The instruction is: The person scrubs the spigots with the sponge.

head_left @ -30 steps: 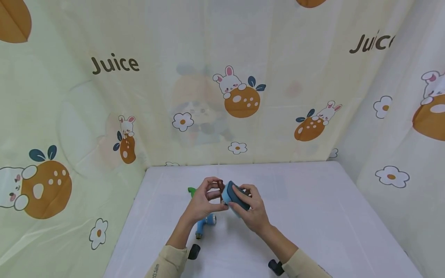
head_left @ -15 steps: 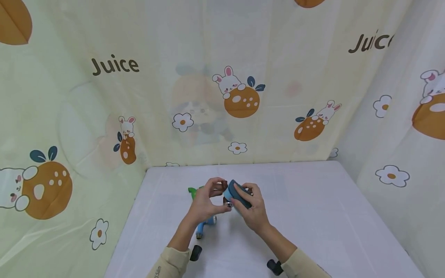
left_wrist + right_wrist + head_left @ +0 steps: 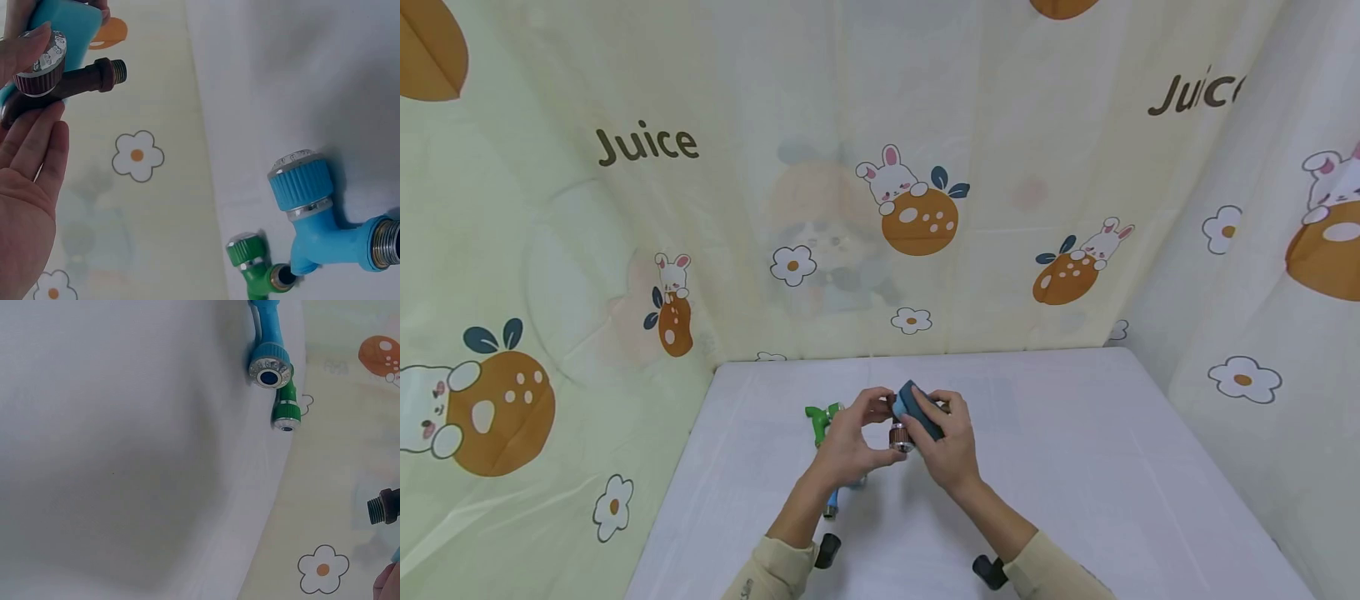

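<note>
Brown tap [image 3: 56, 84] pinched by left hand [image 3: 850, 442] — right hand [image 3: 943, 450] grips blue sponge [image 3: 916, 408].

The word "Juice" stands in dark letters on the backdrop cloth [image 3: 647, 143], and partly cut off on its right panel.

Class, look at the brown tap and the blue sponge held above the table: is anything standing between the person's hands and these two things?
Nothing visible does. The left hand already holds the brown tap in its fingers, and the right hand grips the blue sponge against it. The blue tap and green tap lie apart on the table.
</note>
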The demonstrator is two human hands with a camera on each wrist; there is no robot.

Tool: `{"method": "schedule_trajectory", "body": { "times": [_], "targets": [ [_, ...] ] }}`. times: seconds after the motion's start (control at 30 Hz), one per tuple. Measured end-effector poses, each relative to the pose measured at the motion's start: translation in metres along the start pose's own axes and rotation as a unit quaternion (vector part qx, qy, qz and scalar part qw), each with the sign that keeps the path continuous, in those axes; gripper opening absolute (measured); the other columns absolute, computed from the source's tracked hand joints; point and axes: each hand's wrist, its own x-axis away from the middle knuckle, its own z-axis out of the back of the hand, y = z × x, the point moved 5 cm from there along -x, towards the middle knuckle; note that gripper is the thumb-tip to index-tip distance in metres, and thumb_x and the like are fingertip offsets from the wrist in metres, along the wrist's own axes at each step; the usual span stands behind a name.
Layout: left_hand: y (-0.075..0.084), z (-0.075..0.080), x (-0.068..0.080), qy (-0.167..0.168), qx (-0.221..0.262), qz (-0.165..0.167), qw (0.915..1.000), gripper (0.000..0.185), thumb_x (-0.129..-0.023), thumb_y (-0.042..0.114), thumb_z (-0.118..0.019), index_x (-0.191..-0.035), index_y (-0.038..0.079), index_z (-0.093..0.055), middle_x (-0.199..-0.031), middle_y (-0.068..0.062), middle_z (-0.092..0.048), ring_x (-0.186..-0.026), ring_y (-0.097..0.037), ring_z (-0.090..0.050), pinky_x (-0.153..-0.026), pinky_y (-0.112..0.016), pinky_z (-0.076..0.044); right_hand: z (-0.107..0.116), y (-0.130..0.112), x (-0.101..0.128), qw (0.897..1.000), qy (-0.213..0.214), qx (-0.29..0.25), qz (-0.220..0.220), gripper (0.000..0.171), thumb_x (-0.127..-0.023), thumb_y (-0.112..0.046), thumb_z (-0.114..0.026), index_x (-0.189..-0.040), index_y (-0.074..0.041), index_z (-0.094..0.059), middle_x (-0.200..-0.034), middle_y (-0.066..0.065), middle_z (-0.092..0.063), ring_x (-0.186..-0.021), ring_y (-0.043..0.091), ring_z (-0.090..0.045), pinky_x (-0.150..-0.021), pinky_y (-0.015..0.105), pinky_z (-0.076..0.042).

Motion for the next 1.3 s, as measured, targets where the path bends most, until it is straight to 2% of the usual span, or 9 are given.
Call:
{"method": "schedule_trajectory", "body": {
  "times": [0.2,0.37,0.47,0.63,1.03,1.3],
  "targets": [
    [0.004,0.0,0.0,0.003,0.007,-0.006,1.0,0.086,-0.073,0.01,-0.095,-0.144,0.023,-0.049,-0.126,0.001,-0.071,-0.118,-0.02,-0.071,-0.106,-0.049,-0.053,0.001,0.001,-0.002,0.999,-0.003,-0.026,-0.03,0.044,-0.093,-0.022,-0.078,-0.136,-0.015,-0.07,-0.123,0.013,-0.057,-0.104,0.019,-0.051,-0.079,0.03,-0.051],
    [0.007,0.001,0.001,0.015,0.021,-0.011,0.9996,0.086,-0.073,0.007,-0.094,-0.144,0.02,-0.049,-0.126,-0.002,-0.069,-0.118,-0.022,-0.072,-0.102,-0.041,-0.057,0.0,0.006,0.0,0.996,-0.007,-0.052,-0.074,0.041,-0.098,-0.026,-0.074,-0.138,-0.018,-0.068,-0.122,0.01,-0.056,-0.105,0.019,-0.051,-0.08,0.027,-0.052],
    [0.008,0.001,0.002,0.022,0.033,-0.012,0.9992,0.086,-0.072,0.006,-0.094,-0.144,0.019,-0.048,-0.125,-0.002,-0.067,-0.118,-0.021,-0.072,-0.1,-0.034,-0.057,0.0,0.01,0.001,0.995,-0.009,-0.042,-0.092,0.041,-0.099,-0.027,-0.073,-0.139,-0.019,-0.068,-0.122,0.009,-0.055,-0.108,0.019,-0.051,-0.082,0.028,-0.051],
    [0.007,0.001,0.002,0.018,0.062,-0.001,0.9979,0.087,-0.072,0.005,-0.094,-0.143,0.024,-0.047,-0.127,-0.001,-0.067,-0.119,-0.019,-0.072,-0.1,-0.037,-0.058,0.001,0.016,0.002,0.994,-0.012,-0.005,-0.107,0.042,-0.097,-0.028,-0.075,-0.138,-0.019,-0.069,-0.123,0.009,-0.055,-0.109,0.018,-0.046,-0.083,0.034,-0.047],
    [0.005,0.004,0.005,0.019,0.107,0.011,0.994,0.085,-0.073,0.006,-0.094,-0.14,0.03,-0.048,-0.128,-0.003,-0.064,-0.123,-0.02,-0.07,-0.096,-0.042,-0.059,0.001,0.024,0.005,0.995,-0.016,0.024,-0.099,0.044,-0.096,-0.029,-0.077,-0.138,-0.019,-0.069,-0.123,0.01,-0.054,-0.111,0.019,-0.044,-0.083,0.036,-0.044],
    [0.006,0.007,0.005,0.023,0.116,-0.004,0.993,0.085,-0.072,0.004,-0.094,-0.14,0.028,-0.049,-0.127,-0.003,-0.065,-0.123,-0.021,-0.07,-0.1,-0.05,-0.057,0.005,0.025,0.002,0.996,-0.007,0.059,-0.071,0.045,-0.092,-0.028,-0.08,-0.134,-0.014,-0.071,-0.121,0.015,-0.055,-0.109,0.027,-0.048,-0.081,0.037,-0.042]
  ]
}}
